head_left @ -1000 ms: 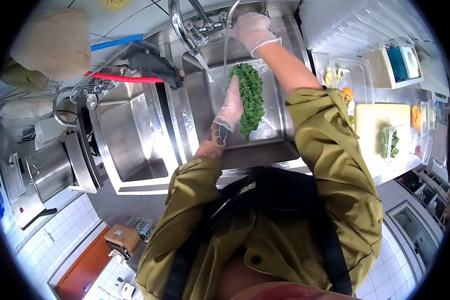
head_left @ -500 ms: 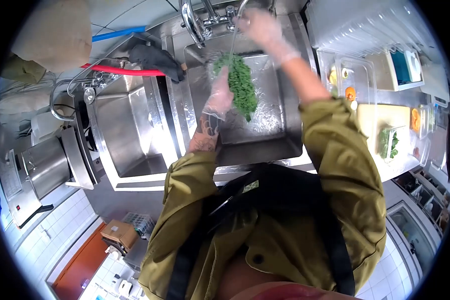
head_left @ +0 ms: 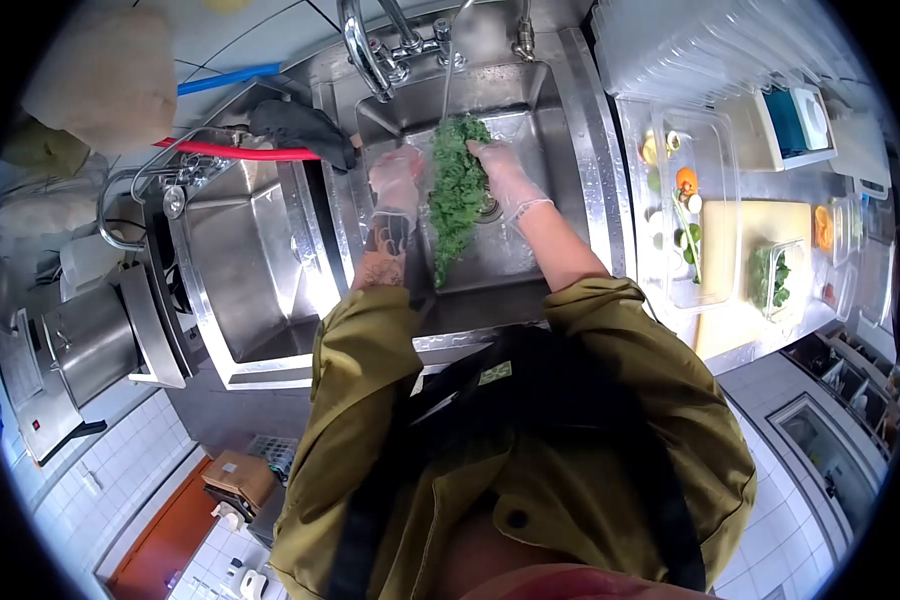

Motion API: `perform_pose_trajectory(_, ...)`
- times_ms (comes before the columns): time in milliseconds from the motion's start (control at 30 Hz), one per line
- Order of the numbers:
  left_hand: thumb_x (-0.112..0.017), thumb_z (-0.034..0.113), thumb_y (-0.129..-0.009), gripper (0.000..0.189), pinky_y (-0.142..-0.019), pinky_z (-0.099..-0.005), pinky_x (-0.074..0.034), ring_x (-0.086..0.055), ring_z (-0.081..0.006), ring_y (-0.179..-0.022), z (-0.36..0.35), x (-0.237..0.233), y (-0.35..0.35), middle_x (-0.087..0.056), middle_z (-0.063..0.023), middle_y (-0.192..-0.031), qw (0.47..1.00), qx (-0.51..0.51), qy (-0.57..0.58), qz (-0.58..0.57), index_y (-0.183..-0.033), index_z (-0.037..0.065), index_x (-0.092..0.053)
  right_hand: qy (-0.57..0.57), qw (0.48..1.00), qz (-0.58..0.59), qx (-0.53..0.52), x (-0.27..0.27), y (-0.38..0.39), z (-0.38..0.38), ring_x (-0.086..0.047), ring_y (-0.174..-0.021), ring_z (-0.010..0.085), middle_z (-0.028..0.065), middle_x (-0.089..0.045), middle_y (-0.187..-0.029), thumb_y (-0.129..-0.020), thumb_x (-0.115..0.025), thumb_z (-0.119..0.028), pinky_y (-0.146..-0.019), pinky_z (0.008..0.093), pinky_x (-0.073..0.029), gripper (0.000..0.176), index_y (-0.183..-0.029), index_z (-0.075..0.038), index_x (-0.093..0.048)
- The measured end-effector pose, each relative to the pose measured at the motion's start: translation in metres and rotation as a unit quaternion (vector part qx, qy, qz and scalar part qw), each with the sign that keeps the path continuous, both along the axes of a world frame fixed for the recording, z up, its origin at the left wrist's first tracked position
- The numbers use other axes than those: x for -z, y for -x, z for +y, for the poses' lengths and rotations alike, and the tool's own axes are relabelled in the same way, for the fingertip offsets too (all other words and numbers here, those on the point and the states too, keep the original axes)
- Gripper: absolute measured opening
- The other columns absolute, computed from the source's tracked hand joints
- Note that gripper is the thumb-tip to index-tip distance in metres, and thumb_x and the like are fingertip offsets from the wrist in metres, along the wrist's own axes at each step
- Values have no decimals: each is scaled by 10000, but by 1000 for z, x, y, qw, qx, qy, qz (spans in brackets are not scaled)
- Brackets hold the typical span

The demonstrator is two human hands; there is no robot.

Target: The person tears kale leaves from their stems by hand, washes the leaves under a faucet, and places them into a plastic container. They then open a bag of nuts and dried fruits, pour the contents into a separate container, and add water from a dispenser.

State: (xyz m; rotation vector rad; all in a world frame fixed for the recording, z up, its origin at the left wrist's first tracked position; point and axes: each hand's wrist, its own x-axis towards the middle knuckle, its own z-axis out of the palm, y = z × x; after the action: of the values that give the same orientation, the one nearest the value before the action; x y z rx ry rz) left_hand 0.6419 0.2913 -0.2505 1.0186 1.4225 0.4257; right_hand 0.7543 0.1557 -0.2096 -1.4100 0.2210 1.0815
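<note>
Left hand point(head_left: 397, 172), curly greens point(head_left: 456, 190) and right hand point(head_left: 507, 172) at the sink point(head_left: 604, 190).
From my remote seat, I see a neighbouring basin point(head_left: 240, 275) first; then the gloved left hand, fingers curled beside the greens, though I cannot tell whether it grips them. The bunch is over the sink, its upper right edge grasped by the gloved right hand. Farther right I make out a cutting board point(head_left: 785, 220).

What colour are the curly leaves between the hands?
The curly leaves are green, best seen in the head view.
</note>
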Motion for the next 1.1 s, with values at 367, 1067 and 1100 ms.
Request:
perform_pose_trajectory(367,-773,320,-745,614,-740,-346,-508,-638,-239,-853,-37,-46,25,-630,-175,-1058,990,70,94,-79,-1129,-103,-550,-64,969,40,-236,-12,16,-9,-592,-813,158,61,-652,-944,-750,-729,-212,-657,226,-420,358,-1033,-16,-633)
perform_pose_trajectory(1067,-674,371,-808,531,-877,-320,-424,-584,-207,-999,-16,-52,1,-637,-127,-1103,979,200,-27,-41,-1163,-17,-596,-244,936,-66,-246,47,-44,28,-623,-860,226,116,-652,-948,-803,-664,-74,-796,357,-503,253,-1029,32,-620)
perform_pose_trajectory(1100,-665,361,-814,525,-872,-319,-425,-585,-210,-993,-10,-28,6,-637,-135,-1098,983,169,-9,-69,-1163,-24,-592,-264,926,-63,-264,55,-46,29,-621,-890,216,107,-647,-981,-821,-651,-49,-829,348,-503,256,-1055,41,-601)
